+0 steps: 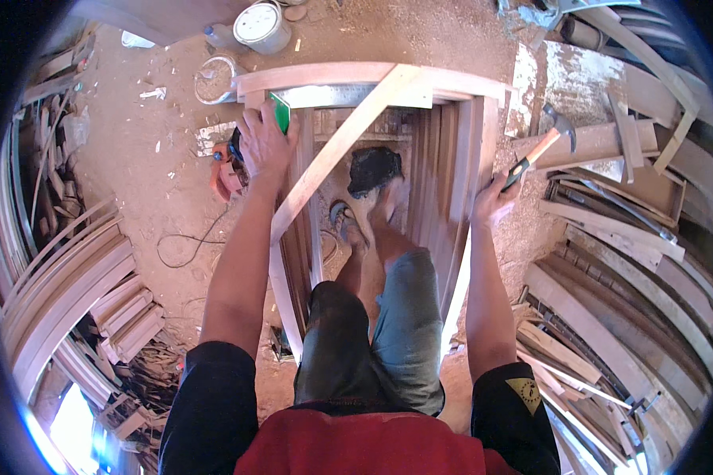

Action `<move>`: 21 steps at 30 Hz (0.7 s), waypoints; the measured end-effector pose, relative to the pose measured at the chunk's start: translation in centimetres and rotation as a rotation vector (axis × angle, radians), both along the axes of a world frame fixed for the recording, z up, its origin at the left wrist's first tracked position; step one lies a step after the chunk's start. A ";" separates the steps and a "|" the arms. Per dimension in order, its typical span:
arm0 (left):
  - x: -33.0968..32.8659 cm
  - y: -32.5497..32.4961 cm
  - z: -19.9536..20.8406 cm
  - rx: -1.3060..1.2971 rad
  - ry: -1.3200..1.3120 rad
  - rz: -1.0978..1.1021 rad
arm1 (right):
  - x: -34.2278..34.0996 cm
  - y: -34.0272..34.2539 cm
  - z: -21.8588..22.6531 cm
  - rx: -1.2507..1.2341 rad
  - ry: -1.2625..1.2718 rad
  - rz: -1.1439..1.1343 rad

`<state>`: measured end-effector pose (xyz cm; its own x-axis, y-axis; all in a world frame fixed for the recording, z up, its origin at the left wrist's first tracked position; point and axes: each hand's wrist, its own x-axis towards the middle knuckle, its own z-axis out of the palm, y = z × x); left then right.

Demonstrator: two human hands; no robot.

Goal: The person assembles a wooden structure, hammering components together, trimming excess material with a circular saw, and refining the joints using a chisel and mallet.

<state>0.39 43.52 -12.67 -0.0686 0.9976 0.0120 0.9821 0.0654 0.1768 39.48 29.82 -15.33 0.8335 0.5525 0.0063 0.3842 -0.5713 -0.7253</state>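
Note:
I stand over a wooden frame [467, 150] with a diagonal batten [348, 138] nailed across its top corner. My left hand [263, 142] presses flat on the frame's left upright, over the green handle of a metal square [337, 96] that lies along the top rail. My right hand [489, 203] grips a claw hammer [545, 141] by its black and orange handle, head raised to the right of the frame's right upright. My legs and feet show inside the frame.
Curved wooden strips are stacked at left [63, 293] and planks at right [610, 317]. A paint tin [261, 25] and a bucket [214, 79] stand beyond the frame. An orange power tool [223, 176] with its cable [186, 241] lies on the sawdust floor.

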 end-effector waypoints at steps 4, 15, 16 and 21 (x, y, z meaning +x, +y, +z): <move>-0.6 -0.3 -0.4 0.051 0.038 -0.039 | -1.7 0.5 1.2 0.007 -0.036 -0.059; -0.8 -0.1 -0.6 0.060 0.019 0.004 | -1.3 1.1 0.9 0.034 0.002 -0.025; -1.0 -0.3 -0.6 0.059 0.034 0.024 | -1.3 0.7 1.0 -0.009 0.019 -0.002; -2.6 1.7 -0.4 0.246 -0.335 0.153 | 3.0 3.6 0.1 0.048 0.359 0.034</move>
<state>-2.22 45.22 -13.04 -0.2561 0.9458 0.1996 0.8500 0.1220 0.5125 42.44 33.47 -15.20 0.7681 0.5865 -0.2571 0.1185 -0.5248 -0.8429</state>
